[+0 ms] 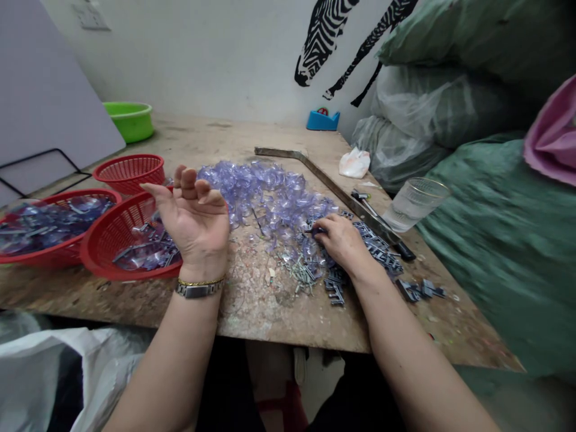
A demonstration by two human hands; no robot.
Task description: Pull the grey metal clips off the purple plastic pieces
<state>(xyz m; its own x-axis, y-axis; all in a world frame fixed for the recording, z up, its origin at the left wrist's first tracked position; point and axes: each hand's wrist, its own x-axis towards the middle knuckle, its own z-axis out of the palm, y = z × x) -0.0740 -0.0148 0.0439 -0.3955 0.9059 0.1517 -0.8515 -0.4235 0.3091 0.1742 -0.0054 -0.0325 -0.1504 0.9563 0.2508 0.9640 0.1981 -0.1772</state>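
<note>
My right hand (339, 239) is the one nearer to the clear purple pieces (256, 186), right at the end of their big heap. The heap is longer than it is wide, and from that hand it goes away to the left and to the back of the table (252, 312). My right fingers curl down by a small dark bit, but from back here I can't tell if they pinch it or just touch it. My left hand (195, 219) is up off the table with the palm up, the thumb out and the fingers a little bent, and I see nothing in it. It is near the red basket (101, 243), and the heap lies to its right and a bit behind it. The gray plastic parts (378, 245) lie just right of my right hand, beside the metal bar (315, 172). Little thin sticks (305, 275) lie on its near left side.
</note>
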